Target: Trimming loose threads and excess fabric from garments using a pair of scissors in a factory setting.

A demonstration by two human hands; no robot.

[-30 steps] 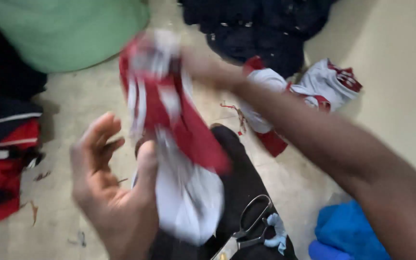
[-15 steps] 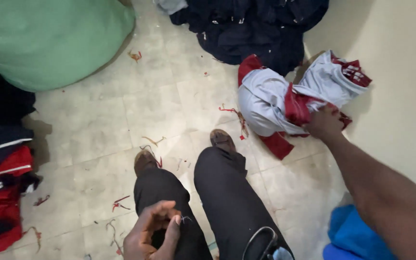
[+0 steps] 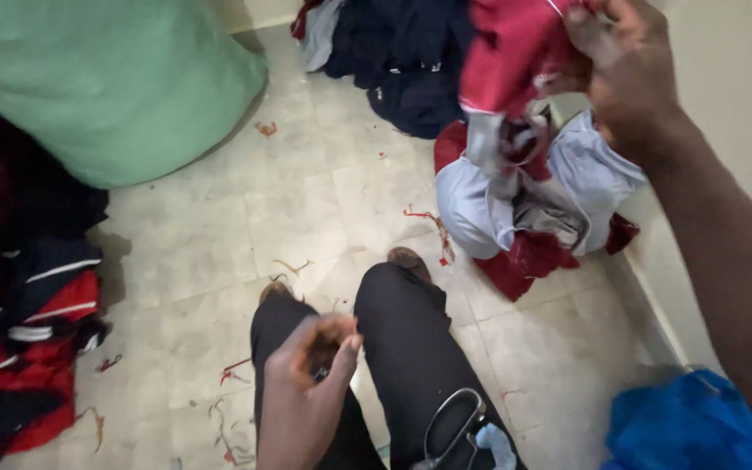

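floor: pale tiled floor, scattered with red thread scraps
green sack: big green sack top left, resting on the floor
left pile: stack of red, navy and white striped clothes along left edge
dark pile: navy clothes heap at top centre, against the wall
grey-red pile: light grey and maroon garments on floor by the right wall, just beside the person's right foot
legs: black trousers, legs stretched forward, brown shoes at the ends
blue item: bright blue fabric bottom right corner, partly under the right forearm
red garment: red garment with white trim, lifted off the grey-red pile, hanging above it, top of frame
right hand: right hand reaches out to the right, fingers clenched around the red garment, gripping its upper edge
left hand: left hand over the lap, fingers curled with tips pinched together; cannot tell if anything small sits in the pinch
scissors: scissors with dark handles lying on the right thigh, near the left hand, not touched
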